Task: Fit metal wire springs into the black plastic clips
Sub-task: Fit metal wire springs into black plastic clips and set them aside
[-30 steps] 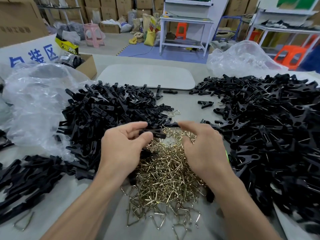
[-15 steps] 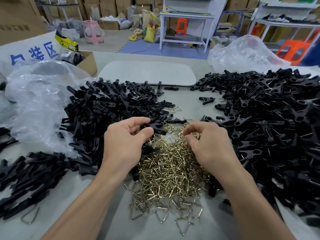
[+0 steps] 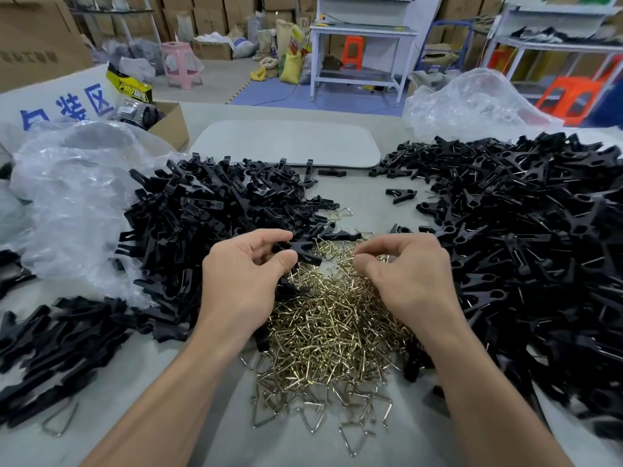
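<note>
A heap of brass-coloured wire springs [image 3: 330, 332] lies on the table in front of me. My left hand [image 3: 242, 284] pinches a black plastic clip [image 3: 298, 249] between thumb and fingers just above the heap's far edge. My right hand [image 3: 408, 281] hovers over the springs with thumb and forefinger pinched together on a wire spring [image 3: 357, 252]. A pile of black clip halves [image 3: 209, 224] sits to the left. A larger pile of clips with springs in them [image 3: 526, 237] spreads to the right.
Crumpled clear plastic bags lie at the far left [image 3: 77, 197] and far right [image 3: 472, 102]. A pale flat board [image 3: 286, 143] rests beyond the piles. A cardboard box [image 3: 168, 124] stands at the back left. More black parts [image 3: 57, 348] lie near the left front edge.
My right hand went from spread flat over the springs to a pinch on one spring. My left hand kept its hold on the clip.
</note>
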Tool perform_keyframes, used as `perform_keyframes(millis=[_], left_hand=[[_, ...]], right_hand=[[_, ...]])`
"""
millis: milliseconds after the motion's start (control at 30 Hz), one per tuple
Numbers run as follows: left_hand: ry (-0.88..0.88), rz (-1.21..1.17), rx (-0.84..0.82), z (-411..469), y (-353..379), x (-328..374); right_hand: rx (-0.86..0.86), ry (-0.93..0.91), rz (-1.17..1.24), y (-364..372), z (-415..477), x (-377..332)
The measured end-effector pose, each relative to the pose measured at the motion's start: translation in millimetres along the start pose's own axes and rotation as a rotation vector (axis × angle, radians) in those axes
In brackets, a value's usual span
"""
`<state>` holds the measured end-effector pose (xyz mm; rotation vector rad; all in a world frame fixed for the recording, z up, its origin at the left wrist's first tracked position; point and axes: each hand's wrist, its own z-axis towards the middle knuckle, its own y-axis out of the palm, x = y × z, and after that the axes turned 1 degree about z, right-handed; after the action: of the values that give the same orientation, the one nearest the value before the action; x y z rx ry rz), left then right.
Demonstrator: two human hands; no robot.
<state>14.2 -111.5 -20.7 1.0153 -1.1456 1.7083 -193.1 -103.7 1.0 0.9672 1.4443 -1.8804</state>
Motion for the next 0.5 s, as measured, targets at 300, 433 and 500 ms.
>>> perform_keyframes(millis=[300, 433, 500], left_hand=[[0.027, -0.007, -0.011, 0.5, 0.6, -2.3], [0.055, 0.004, -0.014, -0.4, 0.4, -1.2], [0.055, 0.001, -0.014, -0.3, 0.3, -1.8]], right_hand=[[0.078, -0.142, -0.109, 4.0, -2.8, -0.4], [0.123, -0.186, -0.125, -0.8, -1.7, -0.7], [0.114, -0.17, -0.076, -2.9, -0.2, -0.6]])
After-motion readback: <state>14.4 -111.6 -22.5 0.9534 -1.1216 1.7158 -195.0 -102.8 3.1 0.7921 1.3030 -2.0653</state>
